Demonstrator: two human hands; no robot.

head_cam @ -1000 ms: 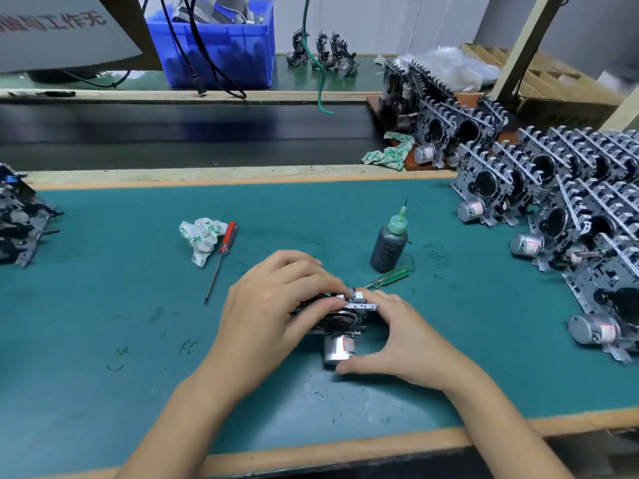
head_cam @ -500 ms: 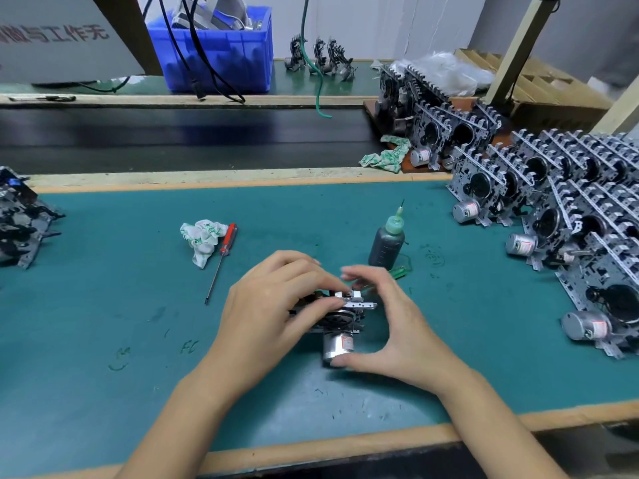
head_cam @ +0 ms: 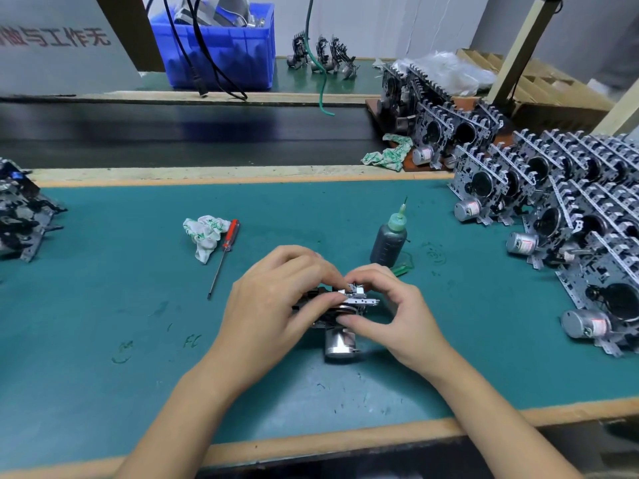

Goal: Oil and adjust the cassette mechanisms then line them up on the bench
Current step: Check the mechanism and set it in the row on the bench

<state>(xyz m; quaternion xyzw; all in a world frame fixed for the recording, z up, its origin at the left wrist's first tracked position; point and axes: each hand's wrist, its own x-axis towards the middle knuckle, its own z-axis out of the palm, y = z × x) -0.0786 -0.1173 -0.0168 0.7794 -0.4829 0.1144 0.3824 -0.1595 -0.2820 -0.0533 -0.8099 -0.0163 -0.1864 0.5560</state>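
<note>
A cassette mechanism (head_cam: pixel 340 335) with a silver motor stands on the green bench mat (head_cam: pixel 103 305) in the middle. My left hand (head_cam: pixel 276 305) grips its left side, fingers curled over the top. My right hand (head_cam: pixel 390 312) pinches its right end, index finger on the top edge and thumb on the lower front. Most of the mechanism is hidden by my hands. A grey oil bottle (head_cam: pixel 389 238) with a green nozzle stands just behind. Rows of mechanisms (head_cam: pixel 570 209) stand on edge at the right.
A red-handled screwdriver (head_cam: pixel 224 257) and a crumpled cloth (head_cam: pixel 204 235) lie left of centre. A green-handled screwdriver (head_cam: pixel 403 269) lies by the bottle. More mechanisms (head_cam: pixel 20 223) are piled at the left edge. A blue crate (head_cam: pixel 221 46) and a black belt (head_cam: pixel 173 133) lie beyond.
My right hand has lifted from the motor side, and its index finger has come over the top of the mechanism. My left hand has kept its grip.
</note>
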